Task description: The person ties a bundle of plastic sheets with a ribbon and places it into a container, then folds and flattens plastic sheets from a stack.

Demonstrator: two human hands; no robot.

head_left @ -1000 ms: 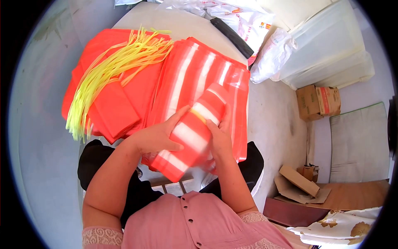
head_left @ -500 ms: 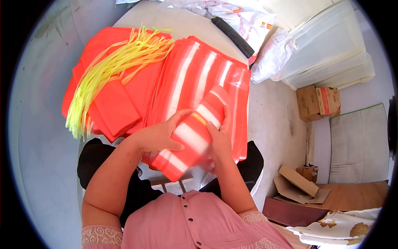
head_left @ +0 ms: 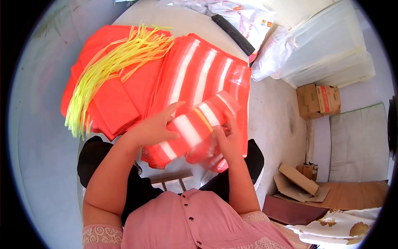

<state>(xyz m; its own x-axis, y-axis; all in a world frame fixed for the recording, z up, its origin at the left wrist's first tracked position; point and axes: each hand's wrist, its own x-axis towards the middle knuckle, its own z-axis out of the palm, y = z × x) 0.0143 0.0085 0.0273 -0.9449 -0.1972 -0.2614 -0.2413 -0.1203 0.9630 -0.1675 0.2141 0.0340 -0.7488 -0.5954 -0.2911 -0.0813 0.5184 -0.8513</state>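
Observation:
A folded bundle of red-and-white striped plastic bags is tilted above the table edge, with a narrow yellow tie around it. My left hand grips its left part, thumb on the near face and some fingers hidden behind. At the other end, my right hand pinches the lower edge close to the yellow tie. Beneath lies a stack of striped plastic bags. To its left, a bunch of yellow strips rests across plain red folded plastic.
A black roll and white printed sacks lie at the table's far side. Cardboard boxes stand at the right by the wall. Flattened cardboard sits on a brown surface at lower right.
The bundle has turned to lie flatter, its right end swinging right and down. My right hand has shifted right along it, and the yellow tie shows more fully.

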